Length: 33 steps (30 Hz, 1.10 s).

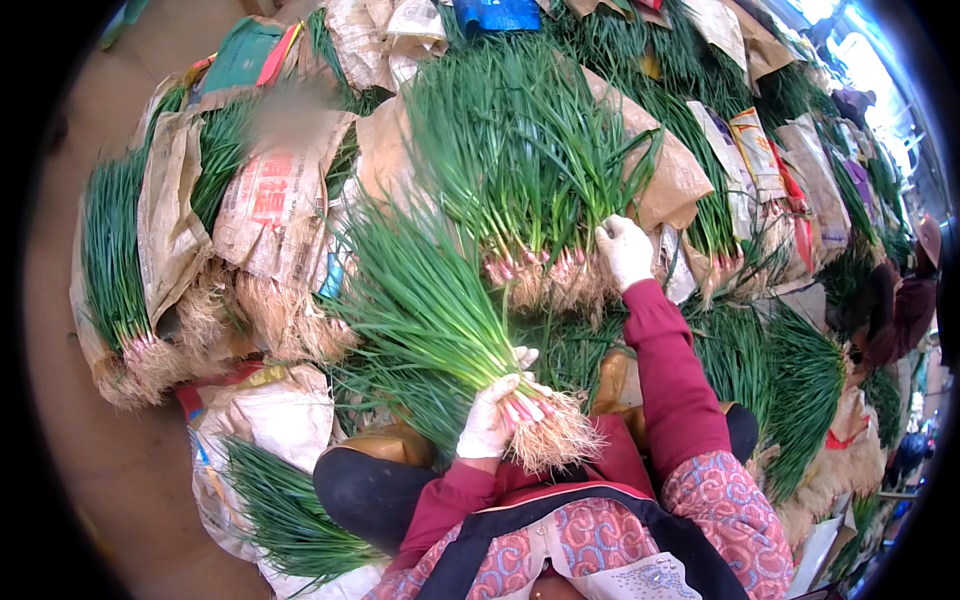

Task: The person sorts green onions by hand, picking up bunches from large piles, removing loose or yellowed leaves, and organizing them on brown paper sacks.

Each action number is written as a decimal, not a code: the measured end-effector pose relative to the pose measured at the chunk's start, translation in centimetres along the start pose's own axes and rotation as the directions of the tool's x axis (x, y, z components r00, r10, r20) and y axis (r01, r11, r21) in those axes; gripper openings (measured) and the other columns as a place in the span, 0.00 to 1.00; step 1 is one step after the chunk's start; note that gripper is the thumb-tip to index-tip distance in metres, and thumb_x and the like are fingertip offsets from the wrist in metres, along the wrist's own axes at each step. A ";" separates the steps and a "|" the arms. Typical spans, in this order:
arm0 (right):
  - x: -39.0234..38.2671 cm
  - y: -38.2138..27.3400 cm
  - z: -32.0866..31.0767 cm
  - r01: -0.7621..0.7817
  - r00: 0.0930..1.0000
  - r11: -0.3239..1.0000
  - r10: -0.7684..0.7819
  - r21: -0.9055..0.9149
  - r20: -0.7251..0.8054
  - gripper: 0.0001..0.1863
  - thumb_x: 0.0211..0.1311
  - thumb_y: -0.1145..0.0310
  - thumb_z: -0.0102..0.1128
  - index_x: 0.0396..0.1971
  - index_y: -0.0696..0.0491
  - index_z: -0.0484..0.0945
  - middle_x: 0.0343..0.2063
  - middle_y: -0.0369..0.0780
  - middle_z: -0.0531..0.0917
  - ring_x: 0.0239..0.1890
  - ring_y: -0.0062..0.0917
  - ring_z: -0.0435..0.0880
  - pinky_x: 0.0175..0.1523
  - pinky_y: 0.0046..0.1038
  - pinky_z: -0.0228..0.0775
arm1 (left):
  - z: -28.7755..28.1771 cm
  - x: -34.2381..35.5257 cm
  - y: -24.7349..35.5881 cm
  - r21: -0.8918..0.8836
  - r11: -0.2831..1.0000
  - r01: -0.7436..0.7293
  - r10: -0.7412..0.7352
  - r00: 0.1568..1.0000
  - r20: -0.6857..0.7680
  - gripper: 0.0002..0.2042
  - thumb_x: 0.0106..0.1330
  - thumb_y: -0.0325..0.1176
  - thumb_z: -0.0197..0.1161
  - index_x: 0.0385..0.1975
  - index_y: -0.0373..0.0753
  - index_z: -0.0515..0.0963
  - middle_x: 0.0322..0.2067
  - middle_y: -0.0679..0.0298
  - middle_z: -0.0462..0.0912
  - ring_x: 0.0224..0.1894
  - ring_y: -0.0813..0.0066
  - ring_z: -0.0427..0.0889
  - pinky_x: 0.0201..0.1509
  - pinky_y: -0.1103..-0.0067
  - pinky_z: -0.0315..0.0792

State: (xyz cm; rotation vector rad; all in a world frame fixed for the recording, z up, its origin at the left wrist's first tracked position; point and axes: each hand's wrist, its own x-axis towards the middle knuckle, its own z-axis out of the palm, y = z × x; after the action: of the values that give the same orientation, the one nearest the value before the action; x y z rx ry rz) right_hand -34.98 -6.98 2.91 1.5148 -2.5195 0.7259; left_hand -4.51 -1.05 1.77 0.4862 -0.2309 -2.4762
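Note:
My left hand (pixel 492 415), in a white glove, is closed round a thick bunch of spring onions (pixel 440 310) just above their pinkish bulbs. Their pale roots hang over my lap, and the green leaves fan out up and to the left. Farther off, my right hand (pixel 627 252), also gloved in white, is at the right edge of a wide pile of spring onions (pixel 535 160). Its fingertips are closed on stalks there, partly hidden among the leaves. Brown paper (pixel 675 185) lies beneath that pile, and the bulbs and roots point toward me.
Paper-wrapped bundles of spring onions (pixel 270 220) stand to the left. A white sack (pixel 285 415) with loose spring onions (pixel 290 510) lies by my left knee. More bundles (pixel 800 390) fill the right side. Another person's dark red sleeve (pixel 905 310) shows at the far right.

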 end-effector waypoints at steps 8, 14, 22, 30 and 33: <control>-13.9 -7.5 -5.3 -0.652 0.692 0.332 -0.106 0.681 0.714 0.11 0.63 0.66 0.52 0.36 0.57 0.78 0.28 0.35 0.80 0.27 0.14 0.76 0.35 0.17 0.69 | -0.2 -0.1 -0.5 0.049 0.998 -0.037 0.039 0.998 -0.046 0.24 0.57 0.28 0.57 0.54 0.28 0.63 0.54 0.52 0.68 0.50 0.58 0.74 0.50 0.65 0.74; -15.2 -8.8 -5.3 -0.166 0.864 0.887 -0.079 0.431 0.497 0.13 0.62 0.61 0.51 0.32 0.55 0.77 0.24 0.43 0.79 0.25 0.27 0.78 0.34 0.26 0.68 | -1.1 -0.6 -0.7 0.110 0.994 0.028 -0.020 0.997 -0.074 0.16 0.58 0.29 0.56 0.45 0.30 0.68 0.39 0.46 0.77 0.36 0.52 0.81 0.39 0.65 0.77; -13.8 -10.7 -2.9 -0.780 0.599 0.162 -0.086 0.604 0.796 0.06 0.59 0.69 0.55 0.29 0.56 0.77 0.20 0.32 0.77 0.20 0.12 0.71 0.23 0.14 0.64 | 0.2 -1.2 -0.8 0.047 0.999 0.018 -0.016 0.999 -0.042 0.13 0.58 0.27 0.54 0.42 0.30 0.69 0.34 0.50 0.78 0.38 0.52 0.80 0.39 0.62 0.77; -15.2 -10.4 -0.6 -0.640 0.700 0.469 0.029 0.609 0.714 0.09 0.60 0.67 0.54 0.25 0.55 0.74 0.20 0.35 0.76 0.18 0.17 0.72 0.24 0.21 0.65 | -1.7 -0.6 -1.5 0.066 0.998 0.017 -0.006 0.987 -0.160 0.12 0.58 0.27 0.56 0.40 0.30 0.71 0.29 0.52 0.79 0.32 0.57 0.81 0.36 0.65 0.78; -14.8 -10.5 0.0 -0.237 0.905 0.856 0.022 0.461 0.424 0.11 0.59 0.62 0.52 0.24 0.54 0.74 0.21 0.42 0.77 0.23 0.32 0.77 0.31 0.32 0.69 | -1.5 -0.2 -1.5 0.055 0.998 -0.004 0.017 0.974 -0.228 0.11 0.57 0.26 0.56 0.39 0.31 0.71 0.29 0.53 0.78 0.31 0.58 0.81 0.35 0.65 0.78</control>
State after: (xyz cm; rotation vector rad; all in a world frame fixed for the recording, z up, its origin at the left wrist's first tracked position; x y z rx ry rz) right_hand -18.69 0.85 1.60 1.8181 -2.9177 1.3033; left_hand -4.58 0.22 0.02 0.7839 -0.2067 -2.3833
